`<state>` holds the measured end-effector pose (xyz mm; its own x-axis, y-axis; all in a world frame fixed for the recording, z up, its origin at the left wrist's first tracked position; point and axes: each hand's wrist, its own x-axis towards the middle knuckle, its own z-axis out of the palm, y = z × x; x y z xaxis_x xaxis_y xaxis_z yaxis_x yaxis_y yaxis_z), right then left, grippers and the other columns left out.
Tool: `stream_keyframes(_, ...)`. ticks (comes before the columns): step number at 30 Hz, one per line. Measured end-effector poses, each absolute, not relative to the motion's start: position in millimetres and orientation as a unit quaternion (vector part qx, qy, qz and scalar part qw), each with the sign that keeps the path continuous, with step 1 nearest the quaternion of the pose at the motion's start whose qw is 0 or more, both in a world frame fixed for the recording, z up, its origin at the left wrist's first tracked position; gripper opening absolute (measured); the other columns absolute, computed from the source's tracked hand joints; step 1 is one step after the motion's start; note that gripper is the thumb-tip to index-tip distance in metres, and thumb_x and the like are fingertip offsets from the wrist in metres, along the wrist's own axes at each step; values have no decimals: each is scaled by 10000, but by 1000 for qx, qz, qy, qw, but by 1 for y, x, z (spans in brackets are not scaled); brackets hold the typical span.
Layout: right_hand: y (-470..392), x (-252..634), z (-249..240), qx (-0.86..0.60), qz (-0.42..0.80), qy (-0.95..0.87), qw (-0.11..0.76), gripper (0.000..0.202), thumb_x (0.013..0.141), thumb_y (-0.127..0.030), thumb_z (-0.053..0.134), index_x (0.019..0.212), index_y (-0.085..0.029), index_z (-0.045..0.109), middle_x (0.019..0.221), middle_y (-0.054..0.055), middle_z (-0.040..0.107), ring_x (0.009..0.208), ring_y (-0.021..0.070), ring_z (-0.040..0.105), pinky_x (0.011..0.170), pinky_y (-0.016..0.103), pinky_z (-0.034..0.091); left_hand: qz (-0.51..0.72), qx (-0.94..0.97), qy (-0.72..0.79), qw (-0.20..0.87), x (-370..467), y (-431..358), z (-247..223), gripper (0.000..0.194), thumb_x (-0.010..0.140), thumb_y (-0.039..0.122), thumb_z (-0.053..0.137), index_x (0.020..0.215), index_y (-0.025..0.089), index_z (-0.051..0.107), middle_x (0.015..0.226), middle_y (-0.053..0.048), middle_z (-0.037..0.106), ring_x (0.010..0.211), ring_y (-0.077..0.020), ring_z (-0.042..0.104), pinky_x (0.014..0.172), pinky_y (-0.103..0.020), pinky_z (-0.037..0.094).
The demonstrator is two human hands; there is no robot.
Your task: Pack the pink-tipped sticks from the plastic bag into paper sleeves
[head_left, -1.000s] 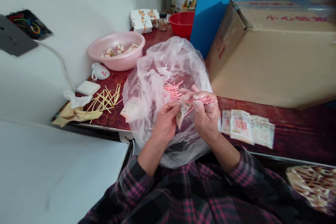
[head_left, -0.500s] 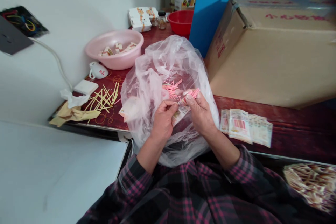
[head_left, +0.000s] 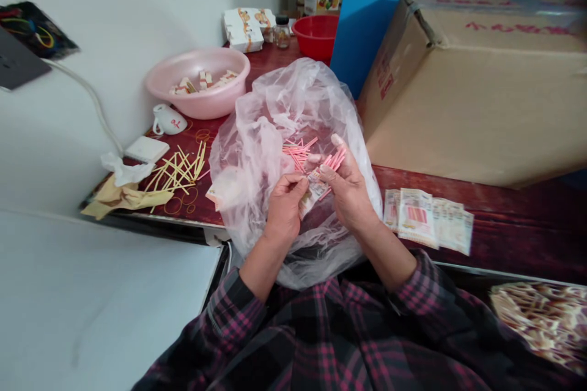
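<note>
Between thumb and fingers, my left hand [head_left: 285, 204] pinches a small printed plastic packet [head_left: 312, 192]. My right hand [head_left: 352, 195] is closed around several thin pink sticks [head_left: 335, 160], its thumb at the packet's top edge and its fingers partly extended behind the sticks. Whether any sticks are inside the packet I cannot tell. Both hands are above a large clear plastic bag [head_left: 257, 195], spread open on the table. Inside the bag lies a loose heap of pink sticks [head_left: 298, 151], just beyond my fingers.
Printed packets [head_left: 417, 217] lie right of the bag, before a big cardboard box [head_left: 481, 98]. Leftward are yellow sticks [head_left: 181, 168], a white mug [head_left: 169, 120] and a pink basin [head_left: 153, 79] holding small bundles. A red basin [head_left: 316, 27] and glass jar [head_left: 282, 36] stand behind.
My right hand's fingers have opened out somewhat, and the pink sticks in it now fan apart. My left hand keeps its pinch on the packet. The view has shifted slightly.
</note>
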<state>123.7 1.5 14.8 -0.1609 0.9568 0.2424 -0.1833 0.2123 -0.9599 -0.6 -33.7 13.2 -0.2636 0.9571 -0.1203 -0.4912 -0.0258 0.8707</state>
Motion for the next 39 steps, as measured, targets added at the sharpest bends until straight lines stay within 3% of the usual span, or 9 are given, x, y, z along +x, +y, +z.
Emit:
stream_keyframes(5, -2, 126, 17, -375, 481, -577, 543, 519, 1033, -672, 619, 1383, -297, 695, 1330, 86, 787, 1228, 256, 739, 1126, 466, 601, 669, 263, 430, 546, -2, -32, 14, 309, 698, 331, 954, 801, 204, 692, 734, 49, 637, 707, -114, 570, 742, -269, 485)
stream_keyframes(11, -4, 133, 21, -375, 445, -617, 529, 601, 1032, -693, 621, 1505, -323, 642, 1483, 95, 729, 1374, 282, 691, 1252, 539, 513, 664, 251, 448, 543, -1, -29, 16, 244, 781, 305, 924, 811, 218, 698, 761, 48, 667, 692, -117, 597, 735, -277, 511)
stream_keyframes(15, -2, 134, 16, -386, 395, -647, 525, 564, 998, -677, 676, 1394, -279, 727, 1531, 111, 696, 1476, 312, 613, 1317, 547, 432, 682, 252, 456, 513, 0, -25, 17, 209, 821, 267, 900, 796, 212, 700, 774, 43, 685, 727, -118, 617, 757, -267, 524)
stream_keyframes(19, 1, 132, 12, -422, 462, -583, 518, 608, 912, -587, 792, 1415, -258, 700, 1379, 113, 771, 1218, 291, 734, 1132, 506, 587, 694, 282, 442, 493, -3, -26, 17, 237, 804, 305, 923, 846, 213, 709, 815, 36, 706, 762, -122, 642, 778, -264, 548)
stream_keyframes(26, 2, 138, 24, -362, 559, -521, 534, 378, 844, -498, 842, 1124, -247, 804, 1129, 34, 840, 1040, 230, 753, 1018, 418, 604, 614, 375, 428, 548, -6, -37, 22, 462, 782, 317, 888, 1202, 244, 713, 1046, -6, 789, 879, -167, 719, 784, -294, 596)
stream_keyframes(30, 0, 137, 24, -374, 548, -522, 536, 356, 778, -499, 910, 1007, -244, 815, 997, 22, 828, 936, 227, 731, 945, 410, 602, 587, 433, 446, 519, -8, -40, 24, 321, 816, 272, 816, 1118, 227, 718, 1028, -13, 792, 890, -167, 717, 817, -297, 597)
stream_keyframes(33, -4, 134, 24, -403, 514, -545, 525, 237, 816, -441, 884, 864, -236, 774, 866, 0, 782, 849, 208, 704, 892, 385, 593, 580, 467, 452, 491, -10, -38, 19, 289, 821, 267, 817, 1079, 235, 691, 896, 16, 754, 802, -156, 698, 776, -294, 598)
stream_keyframes(36, -10, 140, 30, -423, 497, -556, 515, 141, 875, -340, 829, 955, -239, 772, 957, -15, 804, 952, 194, 730, 980, 357, 589, 569, 494, 455, 475, -12, -36, 13, 509, 843, 280, 835, 1310, 271, 630, 875, 25, 739, 793, -168, 716, 770, -317, 620)
stream_keyframes(39, -17, 171, 36, -440, 488, -537, 529, 300, 873, -306, 817, 1159, -250, 749, 1156, -15, 826, 1074, 182, 742, 1082, 352, 574, 576, 529, 452, 428, -16, -40, 20, 684, 852, 302, 859, 1469, 305, 561, 1091, -26, 782, 925, -185, 763, 840, -347, 647)
